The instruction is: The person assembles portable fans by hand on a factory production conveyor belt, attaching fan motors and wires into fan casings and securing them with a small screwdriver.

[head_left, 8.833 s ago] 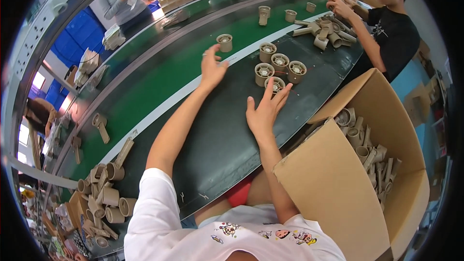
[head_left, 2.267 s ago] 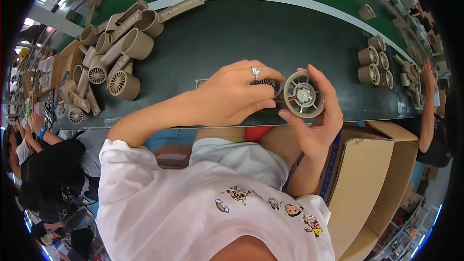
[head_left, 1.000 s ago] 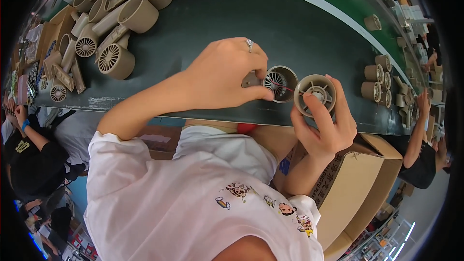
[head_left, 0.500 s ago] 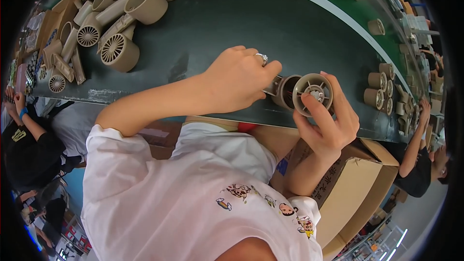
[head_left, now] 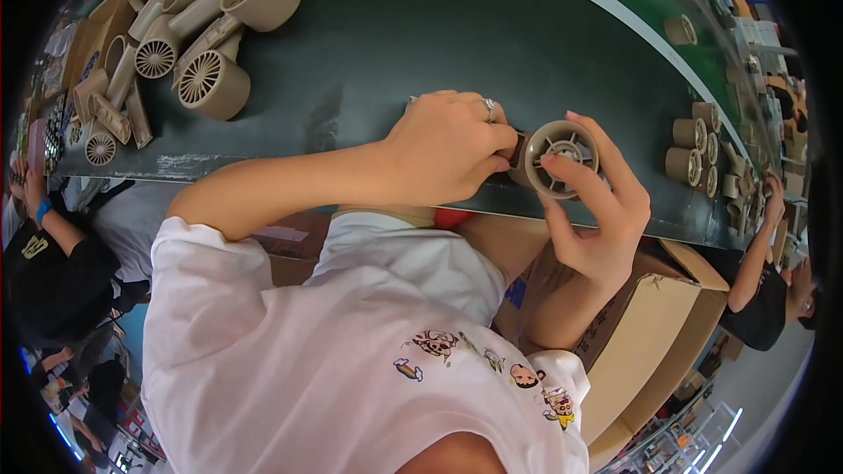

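At the near edge of the dark green table, my left hand (head_left: 450, 147), with a ring on one finger, is closed around the handle of a beige fan housing (head_left: 519, 175). Most of that housing is hidden by the hand and by the part in front of it. My right hand (head_left: 615, 202) grips a round beige spoked motor holder (head_left: 571, 151) between thumb and fingers, one digit reaching across its spokes. The holder lies against the open end of the housing; whether it sits inside cannot be seen.
Several beige fan housings with grilles (head_left: 215, 85) are heaped at the far left. Several short beige cylinders (head_left: 685, 164) stand on the right. A green strip with a white border (head_left: 615, 22) runs along the far side. An open cardboard box (head_left: 650, 342) stands below the right edge. Other people work at both sides.
My left hand has moved slightly right, bringing the housing closer to the motor holder. The holder now covers the housing's open end, whose dark inside showed before.
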### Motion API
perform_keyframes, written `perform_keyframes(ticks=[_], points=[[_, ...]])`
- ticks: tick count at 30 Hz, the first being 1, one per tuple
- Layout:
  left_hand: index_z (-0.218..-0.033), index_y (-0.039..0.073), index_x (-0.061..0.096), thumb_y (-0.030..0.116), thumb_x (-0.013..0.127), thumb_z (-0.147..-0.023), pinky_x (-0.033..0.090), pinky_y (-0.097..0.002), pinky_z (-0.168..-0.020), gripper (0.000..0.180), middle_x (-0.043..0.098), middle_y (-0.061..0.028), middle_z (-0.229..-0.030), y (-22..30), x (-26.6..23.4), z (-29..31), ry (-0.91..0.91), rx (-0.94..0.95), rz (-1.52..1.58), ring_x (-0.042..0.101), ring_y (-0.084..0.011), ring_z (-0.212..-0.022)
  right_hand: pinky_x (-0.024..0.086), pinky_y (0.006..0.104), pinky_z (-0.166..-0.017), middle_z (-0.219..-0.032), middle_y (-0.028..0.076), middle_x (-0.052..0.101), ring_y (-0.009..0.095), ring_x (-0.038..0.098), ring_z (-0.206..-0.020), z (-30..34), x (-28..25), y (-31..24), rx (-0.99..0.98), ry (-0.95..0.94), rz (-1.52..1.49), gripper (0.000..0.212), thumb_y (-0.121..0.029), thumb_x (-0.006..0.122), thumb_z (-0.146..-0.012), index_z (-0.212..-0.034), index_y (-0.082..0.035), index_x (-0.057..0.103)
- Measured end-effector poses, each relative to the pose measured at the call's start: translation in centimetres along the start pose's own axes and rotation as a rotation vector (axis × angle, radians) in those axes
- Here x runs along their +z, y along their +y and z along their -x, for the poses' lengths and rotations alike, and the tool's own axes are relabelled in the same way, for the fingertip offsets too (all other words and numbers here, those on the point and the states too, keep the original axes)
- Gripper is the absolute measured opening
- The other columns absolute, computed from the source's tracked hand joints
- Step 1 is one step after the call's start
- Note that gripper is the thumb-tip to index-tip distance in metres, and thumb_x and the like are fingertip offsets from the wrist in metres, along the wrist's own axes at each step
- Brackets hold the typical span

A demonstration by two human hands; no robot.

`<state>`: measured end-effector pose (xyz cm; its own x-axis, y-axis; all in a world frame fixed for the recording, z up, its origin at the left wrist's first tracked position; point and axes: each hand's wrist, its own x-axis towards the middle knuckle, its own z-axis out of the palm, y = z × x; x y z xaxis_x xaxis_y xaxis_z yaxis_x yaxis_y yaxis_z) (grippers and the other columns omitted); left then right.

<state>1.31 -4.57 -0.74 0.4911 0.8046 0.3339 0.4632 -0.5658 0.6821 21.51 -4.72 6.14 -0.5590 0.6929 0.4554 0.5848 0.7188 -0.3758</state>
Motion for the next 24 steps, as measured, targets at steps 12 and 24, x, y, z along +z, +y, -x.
perform_keyframes(ticks=[12,24], points=[[-0.087,0.005,0.060,0.009,0.065,-0.079,0.046,-0.0441,-0.064,0.010,0.062,-0.0102,-0.073,0.5,-0.1,-0.2,-0.012,-0.098,0.010,0.060,-0.0332,-0.070,0.053,0.0389,-0.086,-0.104,0.027,0.067,0.033,0.067,-0.099,1.8,3.7,1.4,0.157,0.320,-0.613,0.027,0.005,0.080,-0.056,-0.079,0.003,0.065],[-0.085,0.006,0.058,0.007,0.064,-0.078,0.046,-0.0410,-0.057,0.009,0.062,-0.0099,-0.072,-1.3,-0.7,-1.3,-0.003,-0.017,-0.032,0.060,-0.0304,-0.066,0.042,0.0477,-0.101,-0.104,0.026,0.066,0.041,0.059,-0.112,3.5,7.8,0.2,0.353,0.665,-0.570,0.031,0.010,0.081,-0.059,-0.083,0.002,0.063]])
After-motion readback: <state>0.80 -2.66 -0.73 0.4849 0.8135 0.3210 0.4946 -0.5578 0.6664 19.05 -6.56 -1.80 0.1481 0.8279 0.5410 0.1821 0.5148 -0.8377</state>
